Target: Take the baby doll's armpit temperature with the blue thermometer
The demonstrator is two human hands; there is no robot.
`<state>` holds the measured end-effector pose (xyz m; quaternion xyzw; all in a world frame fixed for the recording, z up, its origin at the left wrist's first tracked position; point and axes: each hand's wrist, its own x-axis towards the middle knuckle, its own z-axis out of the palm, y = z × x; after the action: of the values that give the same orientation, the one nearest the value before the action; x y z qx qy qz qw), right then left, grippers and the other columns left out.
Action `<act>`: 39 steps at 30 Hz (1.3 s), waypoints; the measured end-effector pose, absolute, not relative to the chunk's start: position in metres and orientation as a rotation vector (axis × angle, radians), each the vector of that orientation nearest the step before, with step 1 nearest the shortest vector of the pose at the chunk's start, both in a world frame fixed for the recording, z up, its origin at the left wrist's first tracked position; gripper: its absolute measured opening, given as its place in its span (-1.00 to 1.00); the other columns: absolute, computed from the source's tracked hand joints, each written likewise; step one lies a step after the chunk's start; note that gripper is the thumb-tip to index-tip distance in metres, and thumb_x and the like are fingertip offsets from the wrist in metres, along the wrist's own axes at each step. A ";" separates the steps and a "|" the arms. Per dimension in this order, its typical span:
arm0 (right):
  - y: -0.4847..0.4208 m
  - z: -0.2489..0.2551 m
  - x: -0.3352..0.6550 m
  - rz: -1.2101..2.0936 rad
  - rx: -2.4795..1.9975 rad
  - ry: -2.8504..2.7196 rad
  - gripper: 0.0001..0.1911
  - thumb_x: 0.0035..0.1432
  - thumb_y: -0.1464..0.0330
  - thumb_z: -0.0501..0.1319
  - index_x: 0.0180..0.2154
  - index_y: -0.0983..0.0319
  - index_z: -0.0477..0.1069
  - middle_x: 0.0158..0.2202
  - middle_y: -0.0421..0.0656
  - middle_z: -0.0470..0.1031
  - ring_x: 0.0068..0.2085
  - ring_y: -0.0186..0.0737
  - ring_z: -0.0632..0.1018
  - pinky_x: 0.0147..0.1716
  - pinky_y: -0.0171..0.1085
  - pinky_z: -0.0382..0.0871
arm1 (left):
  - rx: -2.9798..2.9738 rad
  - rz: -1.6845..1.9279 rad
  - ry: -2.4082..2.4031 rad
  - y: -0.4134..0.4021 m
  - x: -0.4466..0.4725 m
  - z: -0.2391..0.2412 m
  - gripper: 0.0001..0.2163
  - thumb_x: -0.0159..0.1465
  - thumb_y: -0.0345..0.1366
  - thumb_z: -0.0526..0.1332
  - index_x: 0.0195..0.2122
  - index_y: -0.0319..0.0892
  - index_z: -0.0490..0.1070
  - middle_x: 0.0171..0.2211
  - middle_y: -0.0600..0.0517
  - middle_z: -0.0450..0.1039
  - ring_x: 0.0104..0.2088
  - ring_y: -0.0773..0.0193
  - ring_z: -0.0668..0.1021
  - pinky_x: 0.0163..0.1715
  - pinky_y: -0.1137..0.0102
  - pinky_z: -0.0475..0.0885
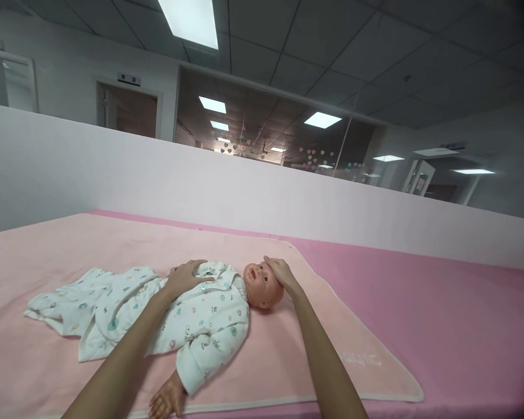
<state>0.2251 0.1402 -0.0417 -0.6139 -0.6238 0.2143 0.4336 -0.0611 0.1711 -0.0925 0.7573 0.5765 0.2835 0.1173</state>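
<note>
A baby doll (259, 288) lies on its back, its head to the right and its legs to the left. It wears a white printed jacket (213, 314) and matching trousers (70, 302). My left hand (187, 278) rests flat on the doll's chest, near the front of the jacket. Against the top of the doll's forehead lies my right hand (282, 272), with its fingers stretched over it. One bare doll hand (168, 398) sticks out of the near sleeve.
Beneath the doll spreads a pale pink blanket (283, 355) with a light border. It covers part of a brighter pink surface (454, 326). A low white partition (244, 198) runs along the far side, with windows and a doorway (131, 110) beyond.
</note>
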 end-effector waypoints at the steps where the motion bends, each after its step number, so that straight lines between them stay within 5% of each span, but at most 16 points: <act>1: 0.143 -0.048 0.230 0.611 -1.463 -1.509 -0.52 0.03 0.11 -0.02 -0.42 0.38 0.44 -0.40 -0.07 0.50 -0.33 -0.24 0.47 -0.32 -0.34 0.28 | 2.223 0.828 1.686 0.171 -0.061 -0.092 -0.40 -0.06 0.19 0.09 0.00 0.05 0.25 0.03 0.03 0.29 0.01 0.00 0.32 -0.01 0.17 0.09; 8: 0.149 -0.073 0.250 0.963 -1.046 -1.313 -0.66 -0.17 0.16 0.22 -0.47 0.33 0.43 -0.39 -0.09 0.50 -0.31 -0.21 0.48 -0.25 -0.30 0.31 | 2.257 0.830 1.708 0.166 -0.061 -0.089 -0.40 -0.03 0.21 0.03 0.01 0.06 0.22 0.05 0.07 0.27 0.01 0.03 0.31 0.00 0.15 0.09; 17: 0.143 -0.070 0.252 1.091 -0.970 -1.305 -0.56 -0.12 0.21 0.25 -0.11 0.04 0.38 0.09 -0.27 0.24 0.08 -0.17 0.29 0.05 -0.21 0.15 | 2.266 0.825 1.722 0.164 -0.060 -0.089 -0.41 -0.02 0.21 0.02 0.01 0.08 0.21 0.06 0.10 0.26 0.04 0.03 0.30 0.01 0.15 0.11; 25: 0.136 -0.064 0.250 1.213 -1.107 -1.398 -0.68 -0.10 0.22 0.20 -0.29 0.24 0.49 -0.18 -0.13 0.49 -0.09 -0.06 0.44 -0.08 -0.18 0.28 | 2.194 0.819 1.774 0.164 -0.058 -0.088 -0.43 -0.02 0.20 0.03 0.00 0.12 0.22 0.08 0.08 0.23 0.05 -0.03 0.28 0.04 0.01 0.01; 39: 0.153 -0.073 0.255 0.831 -0.984 -1.379 -0.68 -0.12 0.25 0.22 -0.23 0.15 0.46 -0.04 -0.16 0.40 0.03 -0.10 0.34 0.03 -0.12 0.17 | 2.203 0.845 1.726 0.157 -0.056 -0.084 -0.42 -0.01 0.20 0.02 0.01 0.09 0.22 0.07 0.05 0.24 0.03 -0.02 0.29 -0.01 0.04 0.10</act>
<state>0.2547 0.1525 -0.0731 -0.4224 -0.5915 0.3565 0.5870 -0.0563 0.1570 -0.0837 0.7492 0.5867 0.2874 0.1088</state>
